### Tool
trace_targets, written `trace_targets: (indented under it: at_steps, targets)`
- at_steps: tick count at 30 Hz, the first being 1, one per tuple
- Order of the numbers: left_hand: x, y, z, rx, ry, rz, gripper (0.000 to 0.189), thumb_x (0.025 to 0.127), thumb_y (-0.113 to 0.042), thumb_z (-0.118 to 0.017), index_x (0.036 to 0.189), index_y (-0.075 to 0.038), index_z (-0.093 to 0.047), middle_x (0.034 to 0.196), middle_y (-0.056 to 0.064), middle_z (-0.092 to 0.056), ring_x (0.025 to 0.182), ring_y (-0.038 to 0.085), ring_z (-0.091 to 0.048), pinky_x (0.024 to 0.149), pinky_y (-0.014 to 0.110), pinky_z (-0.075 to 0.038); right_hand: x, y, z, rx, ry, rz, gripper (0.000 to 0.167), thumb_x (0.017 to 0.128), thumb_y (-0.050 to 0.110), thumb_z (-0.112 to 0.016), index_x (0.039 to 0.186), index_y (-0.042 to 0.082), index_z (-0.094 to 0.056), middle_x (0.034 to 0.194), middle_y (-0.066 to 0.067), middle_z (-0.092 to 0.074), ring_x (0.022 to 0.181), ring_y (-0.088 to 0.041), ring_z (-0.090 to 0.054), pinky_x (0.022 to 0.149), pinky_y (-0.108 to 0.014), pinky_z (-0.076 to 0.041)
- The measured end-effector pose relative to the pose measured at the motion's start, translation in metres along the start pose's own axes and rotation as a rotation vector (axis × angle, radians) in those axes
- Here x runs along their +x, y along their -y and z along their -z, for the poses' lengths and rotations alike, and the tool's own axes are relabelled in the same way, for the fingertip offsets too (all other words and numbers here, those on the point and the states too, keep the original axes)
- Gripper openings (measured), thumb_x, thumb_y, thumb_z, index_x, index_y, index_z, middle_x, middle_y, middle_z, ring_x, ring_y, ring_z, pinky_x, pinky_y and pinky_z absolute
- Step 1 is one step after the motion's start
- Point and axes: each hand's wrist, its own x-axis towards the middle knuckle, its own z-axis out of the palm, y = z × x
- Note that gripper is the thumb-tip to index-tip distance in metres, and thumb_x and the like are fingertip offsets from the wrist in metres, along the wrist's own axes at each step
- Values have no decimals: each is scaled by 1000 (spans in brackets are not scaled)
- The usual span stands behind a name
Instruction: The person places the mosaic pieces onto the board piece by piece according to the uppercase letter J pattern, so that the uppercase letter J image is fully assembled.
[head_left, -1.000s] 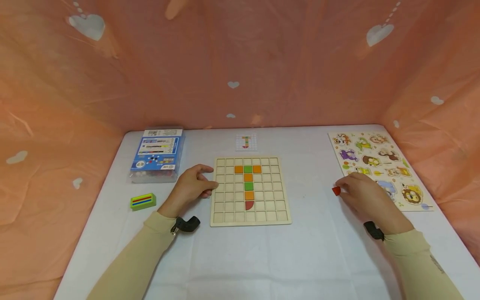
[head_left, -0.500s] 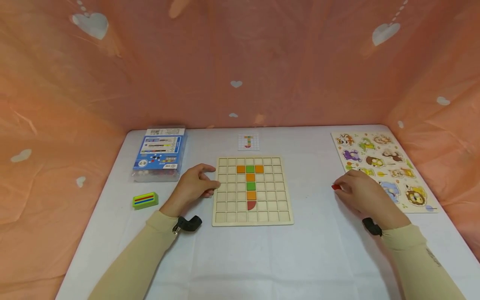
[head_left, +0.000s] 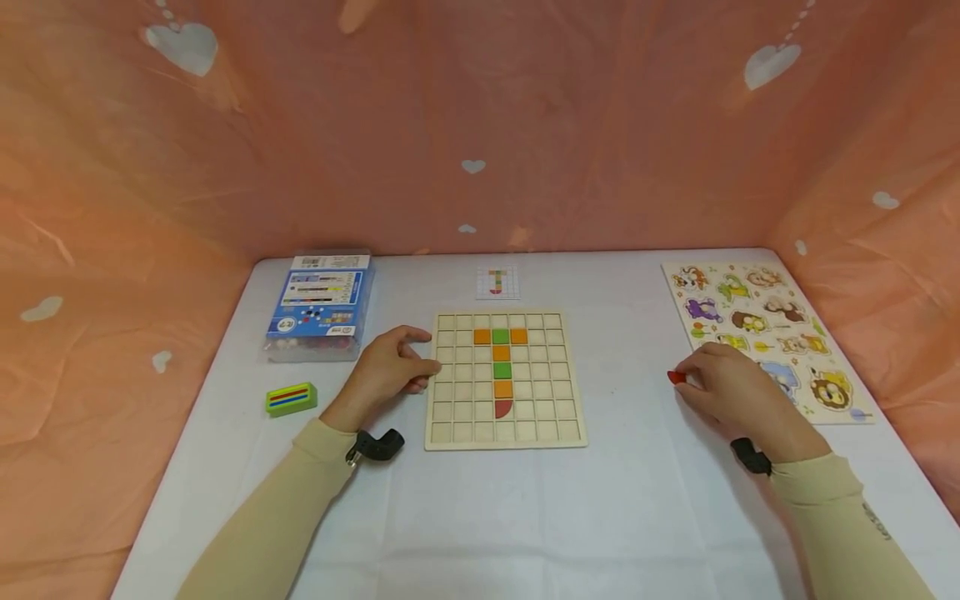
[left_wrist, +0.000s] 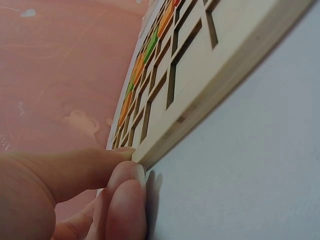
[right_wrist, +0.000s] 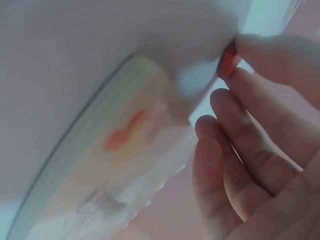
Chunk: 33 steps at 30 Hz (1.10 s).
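A wooden grid board (head_left: pixel 453 433) lies mid-table, with orange and green square tiles (head_left: pixel 502 371) set in a T shape and a red quarter-round tile (head_left: pixel 503 408) at its foot. My left hand (head_left: pixel 384 367) touches the board's left edge with thumb and forefinger; in the left wrist view its fingertips (left_wrist: pixel 127 172) meet the rim. Off to the right, my right hand (head_left: pixel 731 387) pinches a small red tile (right_wrist: pixel 229 61) between thumb and forefinger, its other fingers loosely bent. The fingertips cover part of that tile, so its full shape is hidden.
Behind the board lies a small pattern card (head_left: pixel 498 283). A clear-and-blue package (head_left: pixel 318 308) and a green striped block (head_left: pixel 292 399) are on the left. An animal puzzle board (head_left: pixel 765 325) lies at the right, partly under my right hand.
The red tile has been turned between my right fingertips and now shows differently, with the hand staying at nearly the same spot. My left hand remains at the board's edge.
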Motion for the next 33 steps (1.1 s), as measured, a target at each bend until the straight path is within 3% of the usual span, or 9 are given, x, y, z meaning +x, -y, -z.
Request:
trace_targets:
  at_steps: [6,13,17,21,26,33]
  targets:
    - [0,0,0,0,3,-4,58,93,-15,-84,145,-9,-59,90,10,-65,69,16,-67,67,26,-62,12,23,-5,-4,-18,41,18,94,19,-80,106,6,-81,110,-12,-74,106,-34,-70,95,-57,-59]
    - [0,2,1,4,-9,4,57,93,-15,-84,145,-10,-60,91,10,-64,69,16,-67,67,26,-61,44,78,-18,-5,-37,188,10,95,17,-78,99,9,-82,105,-5,-75,107,-27,-67,97,-48,-59]
    - [0,2,0,12,-13,7,56,93,-15,-84,144,-10,-60,91,10,-64,69,16,-67,66,26,-61,56,111,-28,19,-28,232,12,95,20,-81,98,9,-83,103,-3,-73,105,-23,-65,94,-43,-60]
    - [1,1,0,16,-19,8,56,92,-15,-85,143,-11,-61,90,9,-65,68,16,-67,65,25,-61,63,141,-35,57,-6,252,12,95,23,-83,95,11,-82,100,0,-70,101,-19,-62,86,-38,-60]
    - [2,0,-1,4,-8,-8,56,93,-15,-85,144,-10,-61,89,10,-65,68,16,-67,66,26,-61,68,171,-43,59,-35,321,9,93,20,-83,87,14,-81,91,3,-67,95,-16,-61,77,-31,-59]
    - [1,2,1,5,-5,-3,56,93,-15,-84,144,-11,-60,89,9,-65,69,16,-67,67,26,-61,67,200,-53,59,-5,363,14,95,24,-82,84,16,-78,86,6,-62,88,-13,-57,69,-25,-54]
